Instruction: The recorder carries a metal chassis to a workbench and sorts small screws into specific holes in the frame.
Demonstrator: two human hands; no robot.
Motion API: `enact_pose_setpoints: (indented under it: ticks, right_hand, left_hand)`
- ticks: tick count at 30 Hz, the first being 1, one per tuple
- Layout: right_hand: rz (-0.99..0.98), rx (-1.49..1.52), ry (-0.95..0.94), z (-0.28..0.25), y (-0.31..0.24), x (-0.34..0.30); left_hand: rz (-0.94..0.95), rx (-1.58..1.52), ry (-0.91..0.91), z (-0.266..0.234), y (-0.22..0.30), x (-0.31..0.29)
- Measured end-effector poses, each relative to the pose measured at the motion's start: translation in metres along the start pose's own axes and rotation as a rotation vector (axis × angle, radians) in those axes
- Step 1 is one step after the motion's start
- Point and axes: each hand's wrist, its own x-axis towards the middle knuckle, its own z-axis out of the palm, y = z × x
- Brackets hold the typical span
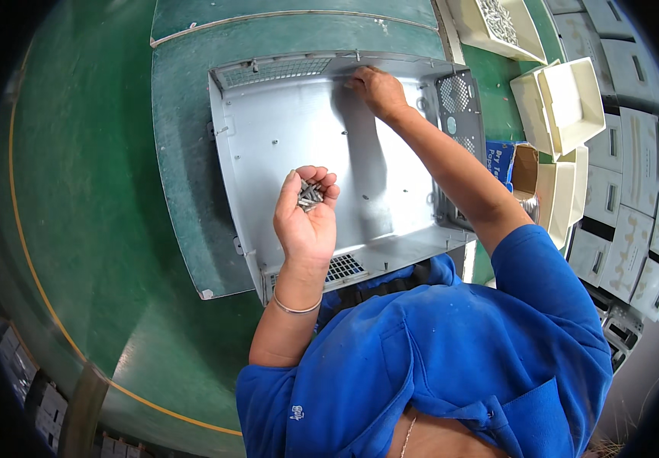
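Showing, from the left, a green-topped workbench (180, 153) bearing a shallow, uncovered grey sheet-metal case (306, 122), running longest from left to right. Cupping a loose heap of small silvery cylindrical fasteners (310, 196) in the upturned left hand (306, 217), above the case's near-left part, with fingers curling inward, not clenching, and thumb standing apart from the fingertips. Pointing at mixed angles within that heap, sharing no single long axis. Holding the heap well apart from the right hand (381, 91), back toward the body and somewhat to its left. Reaching with that right hand to the inner side of the case's far wall, with fingers bending and bunching; showing no fastener clearly between them, so leaving any grip there impossible to tell. Ending, farther right, with a dark perforated end panel (453, 93) and a cream plastic bin (467, 19) of similar silvery pieces.
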Motion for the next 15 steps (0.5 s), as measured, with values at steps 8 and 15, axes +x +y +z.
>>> enact_pose_setpoints:
  ticks: [8, 15]
  right_hand:
    - [0.068, -0.028, -0.063, -0.012, -0.016, -0.005]
    - [-0.038, 0.114, 0.033, 0.000, -0.002, -0.011]
  left_hand:
    - [-0.001, 0.068, -0.019, 0.002, -0.002, 0.001]
    - [0.001, 0.029, -0.064, 0.004, 0.001, 0.000]
